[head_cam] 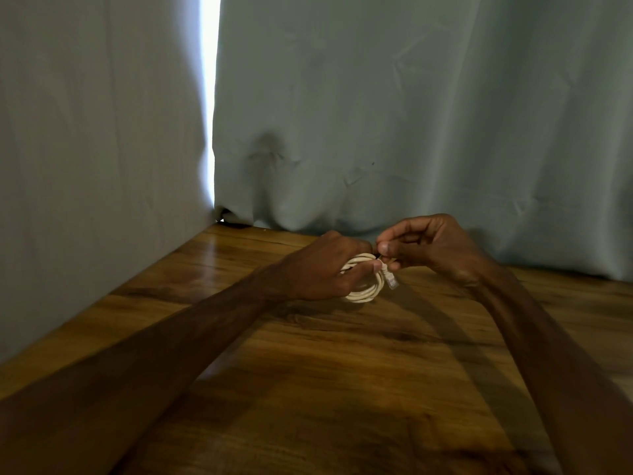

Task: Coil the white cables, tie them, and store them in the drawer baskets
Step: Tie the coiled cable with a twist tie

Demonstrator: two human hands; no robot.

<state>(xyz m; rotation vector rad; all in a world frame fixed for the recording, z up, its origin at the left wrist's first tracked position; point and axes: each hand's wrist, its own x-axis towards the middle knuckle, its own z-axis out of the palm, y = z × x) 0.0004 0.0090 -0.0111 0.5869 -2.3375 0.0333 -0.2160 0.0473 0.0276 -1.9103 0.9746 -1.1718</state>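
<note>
A white cable (368, 291) is wound into a small coil and held a little above the wooden table (308, 389). My left hand (318, 272) wraps around the coil's left side, thumb pressed over the strands. My right hand (435, 248) pinches something small at the top of the coil, where a thin tie seems to sit; it is too small to make out. A clear plug (392, 281) on the cable's end hangs down at the coil's right side. No drawer or basket is in view.
Pale grey-green curtains (411, 114) hang along the back and left edges of the table, with a bright slit of light (209, 97) between them. Both forearms stretch over the tabletop from the near edge.
</note>
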